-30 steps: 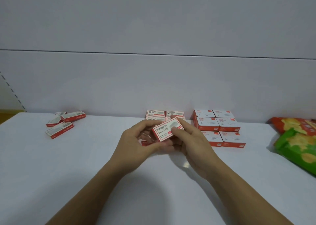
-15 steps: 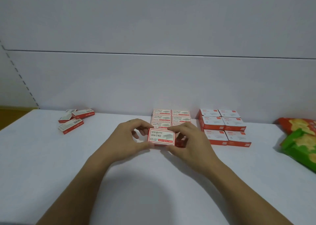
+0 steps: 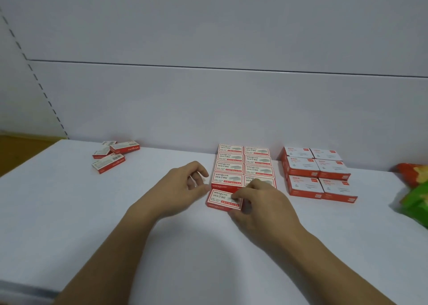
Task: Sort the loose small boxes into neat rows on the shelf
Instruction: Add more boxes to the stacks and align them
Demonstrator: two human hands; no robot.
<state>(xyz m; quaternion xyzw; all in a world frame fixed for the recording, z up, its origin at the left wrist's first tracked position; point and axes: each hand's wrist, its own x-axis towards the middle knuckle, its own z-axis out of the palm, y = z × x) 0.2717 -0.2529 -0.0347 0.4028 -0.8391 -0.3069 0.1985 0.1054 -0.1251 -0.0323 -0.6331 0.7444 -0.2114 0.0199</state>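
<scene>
Red-and-white box (image 3: 224,200) is down now: you had it up between both hands, and it lies flat on the shelf (image 3: 115,223) at the front of the left column of the sorted block (image 3: 244,163), centre frame. Your right hand (image 3: 261,202) pinches it, fingertip on top, thumb at the near edge. Your left hand (image 3: 183,186) only sets its thumb against the left end, fingers loosely curled, empty. One more placed. A few loose boxes (image 3: 111,156) wait upper left; a second block (image 3: 317,175) and snack bags (image 3: 414,188) sit right.
</scene>
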